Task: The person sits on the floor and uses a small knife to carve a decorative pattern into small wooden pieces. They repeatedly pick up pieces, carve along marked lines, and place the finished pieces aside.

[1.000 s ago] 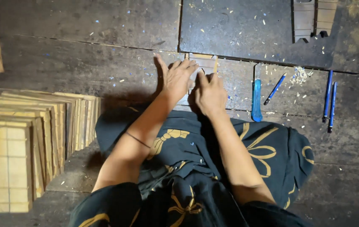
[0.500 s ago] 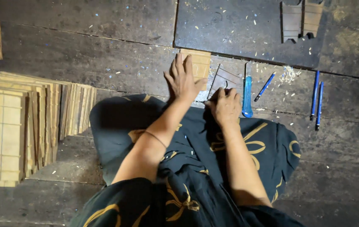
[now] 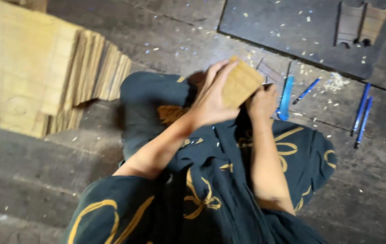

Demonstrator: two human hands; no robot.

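Both the left hand [image 3: 213, 101] and right hand [image 3: 261, 103] clasp a tilted wooden block [image 3: 240, 84], long axis toward upper right.

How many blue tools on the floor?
4: a wide one by the right hand, a slim one beside it, and two together farther right. Others may be hidden.

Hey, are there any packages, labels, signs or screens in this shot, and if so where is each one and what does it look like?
None in view: no package, label, sign or screen.
Only bare things show: a tan wooden block held up by the left hand, with the right hand at its edge.
A stack of pale wooden slabs stands on the floor at left.
Blue-handled tools lie at right, unmarked as far as the picture shows.
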